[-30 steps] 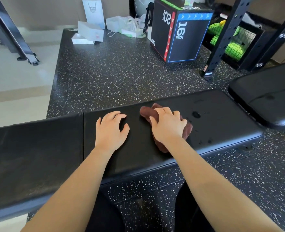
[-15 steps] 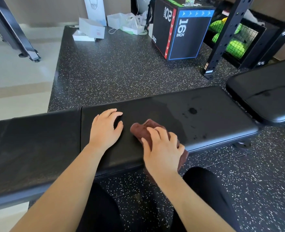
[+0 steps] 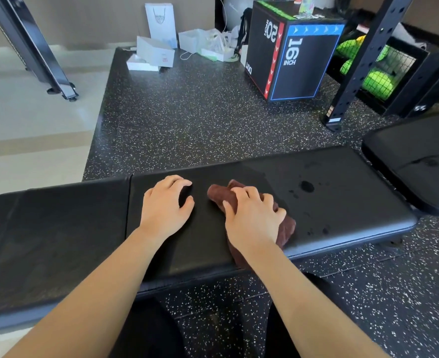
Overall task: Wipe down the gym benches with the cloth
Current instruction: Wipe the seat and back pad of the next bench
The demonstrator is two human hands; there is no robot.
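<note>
Though on bench (image 3: 347,202), cloth (image 3: 219,195) past near edge.

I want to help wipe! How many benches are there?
2. The near bench carries the cloth; the second bench is at the right edge, partly cut off. More may be out of view.

Both arms reach forward. The left hand (image 3: 165,206) rests palm down, fingers a little bent. The right hand (image 3: 254,218) grips the cloth (image 3: 219,196) with bent fingers.
</note>
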